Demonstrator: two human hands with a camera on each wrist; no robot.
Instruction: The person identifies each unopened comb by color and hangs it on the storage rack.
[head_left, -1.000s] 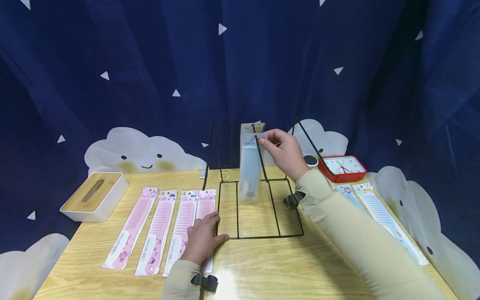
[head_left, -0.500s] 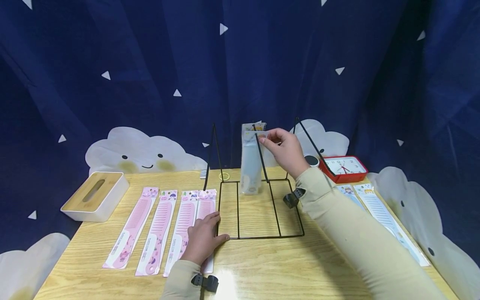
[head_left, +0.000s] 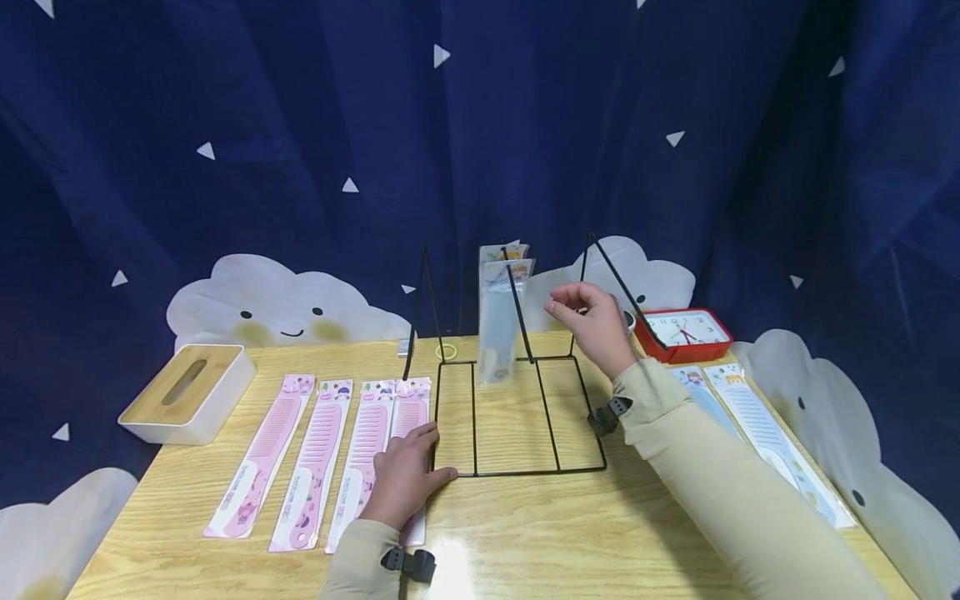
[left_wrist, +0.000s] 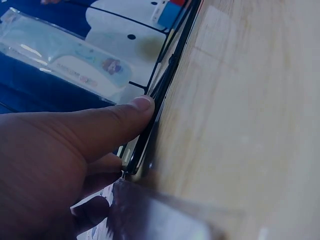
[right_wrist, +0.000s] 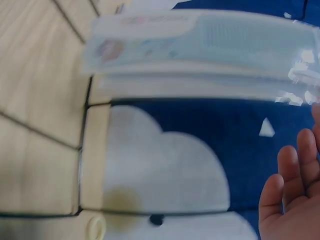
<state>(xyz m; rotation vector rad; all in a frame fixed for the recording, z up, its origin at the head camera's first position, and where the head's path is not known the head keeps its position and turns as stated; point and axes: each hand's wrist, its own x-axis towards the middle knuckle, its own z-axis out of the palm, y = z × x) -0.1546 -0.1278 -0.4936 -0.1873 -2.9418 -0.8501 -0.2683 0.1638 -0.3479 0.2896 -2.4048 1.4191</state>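
A black wire display rack (head_left: 517,474) stands on the table. My left hand (head_left: 405,475) holds its front left corner; in the left wrist view the thumb (left_wrist: 142,103) lies against the wire, with other fingers below. Blue combs in clear packs hang one behind another from the rack's middle hook (head_left: 520,312), the front comb pack (head_left: 498,325) facing me. Just right of that pack is my right hand (head_left: 596,329), fingers loosely bent and holding nothing. The right wrist view shows the hanging comb pack (right_wrist: 200,45) apart from the relaxed fingers.
Several packaged pink combs (head_left: 309,475) lie left of the rack, the nearest partly under my left hand. A tissue box (head_left: 189,393) stands farther left. To the right are a red clock (head_left: 684,337) and packaged blue combs (head_left: 780,442). A yellow ring (head_left: 447,352) lies behind the rack.
My right hand has let go of the front comb pack and moved right and down from it. The pack now hangs on the hook, slightly farther back. The left hand has stayed put.
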